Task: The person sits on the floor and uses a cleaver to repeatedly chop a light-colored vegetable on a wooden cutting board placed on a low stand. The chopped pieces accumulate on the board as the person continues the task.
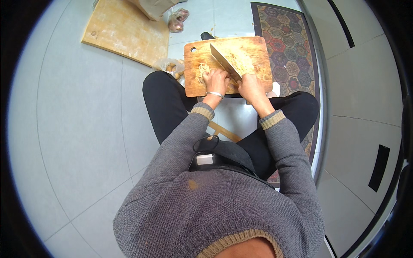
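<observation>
A wooden cutting board with rounded corners lies before me, level with my knees. My right hand is closed around the handle of a kitchen cleaver, its blade slanting up and left across the board. Just left of the blade, my left hand presses down with curled fingers on pale vegetable strips, a silver bangle on its wrist. What lies under those fingers is mostly hidden. A heap of finely cut pale pieces spreads on the blade's right side.
A large floury wooden board lies at upper left, with a brown paper bag on it. Plastic bags of round produce and reddish produce stand on the tiled floor. To the right are a patterned mat and light cabinet fronts.
</observation>
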The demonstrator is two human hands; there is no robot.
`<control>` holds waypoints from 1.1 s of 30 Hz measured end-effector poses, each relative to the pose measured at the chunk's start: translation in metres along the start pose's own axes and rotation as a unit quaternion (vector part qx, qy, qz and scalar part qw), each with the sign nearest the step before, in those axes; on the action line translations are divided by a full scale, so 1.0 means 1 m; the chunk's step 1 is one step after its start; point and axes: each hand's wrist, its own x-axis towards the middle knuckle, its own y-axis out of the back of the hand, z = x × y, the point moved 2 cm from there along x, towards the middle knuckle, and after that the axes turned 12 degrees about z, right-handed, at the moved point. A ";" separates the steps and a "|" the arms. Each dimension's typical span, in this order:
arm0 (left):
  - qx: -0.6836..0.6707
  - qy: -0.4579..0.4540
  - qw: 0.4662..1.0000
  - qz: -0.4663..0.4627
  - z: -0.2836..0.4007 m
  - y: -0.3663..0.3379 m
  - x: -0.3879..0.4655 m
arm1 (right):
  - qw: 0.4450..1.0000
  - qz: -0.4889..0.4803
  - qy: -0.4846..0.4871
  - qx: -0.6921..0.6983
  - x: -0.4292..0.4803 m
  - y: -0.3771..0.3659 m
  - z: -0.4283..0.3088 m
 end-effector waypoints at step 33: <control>0.020 -0.028 0.999 0.020 0.006 -0.013 0.004 | 1.000 0.013 0.015 -0.017 0.003 0.006 0.007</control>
